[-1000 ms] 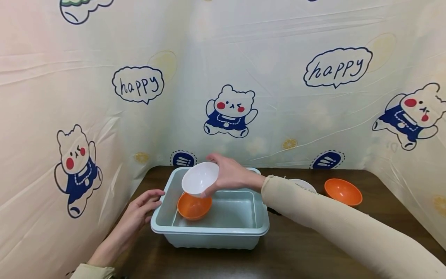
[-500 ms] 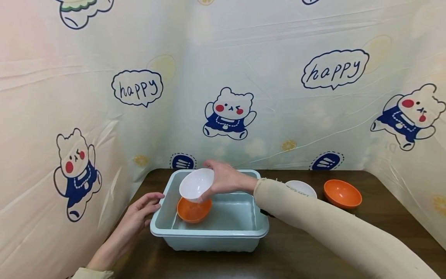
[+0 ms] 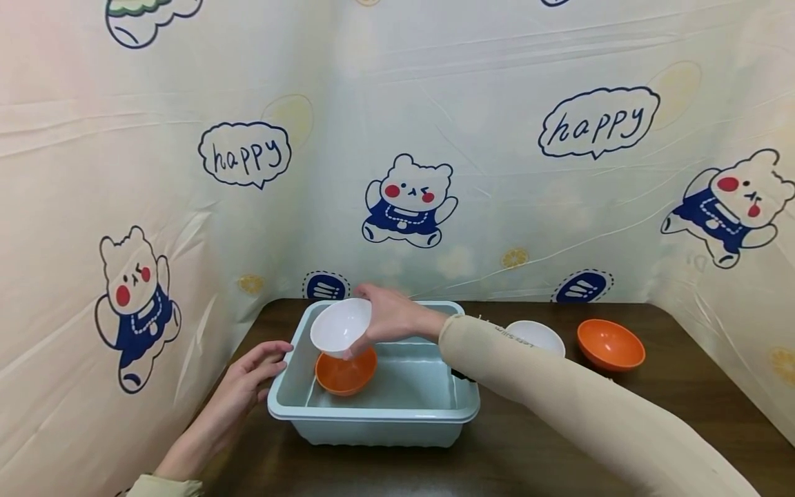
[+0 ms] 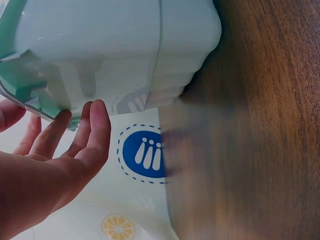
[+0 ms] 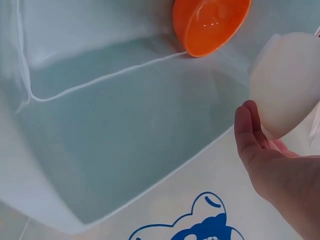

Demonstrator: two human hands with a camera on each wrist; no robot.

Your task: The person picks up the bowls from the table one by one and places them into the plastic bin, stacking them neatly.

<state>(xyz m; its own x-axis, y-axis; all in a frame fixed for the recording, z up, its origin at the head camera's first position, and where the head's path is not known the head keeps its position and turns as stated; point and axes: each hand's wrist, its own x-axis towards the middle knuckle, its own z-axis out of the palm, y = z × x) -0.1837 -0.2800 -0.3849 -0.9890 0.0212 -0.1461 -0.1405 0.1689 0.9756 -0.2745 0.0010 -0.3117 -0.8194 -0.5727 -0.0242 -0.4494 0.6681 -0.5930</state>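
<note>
My right hand (image 3: 390,317) holds a white bowl (image 3: 338,328) by its right side, thumb at the near rim and fingers at the far side. Tilted with its inside facing me, this bowl hangs above an orange bowl (image 3: 345,373) in the pale blue-green plastic basin (image 3: 373,415). The right wrist view shows the white bowl's outer wall (image 5: 287,82) beside my fingers, apart from the orange bowl (image 5: 212,25). My left hand (image 3: 245,379) rests loosely at the basin's left rim. In the left wrist view its relaxed fingers (image 4: 99,125) lie along the basin's outer side (image 4: 120,45).
Another white bowl (image 3: 539,337) stands on the dark wooden table (image 3: 534,442) right of the basin, partly hidden by my right sleeve (image 3: 559,393). An orange bowl (image 3: 611,344) sits farther right. A printed curtain (image 3: 491,207) encloses the table's back and sides.
My right hand has carried the white bowl left and slightly down over the orange bowl in the basin. The left hand stays at the rim.
</note>
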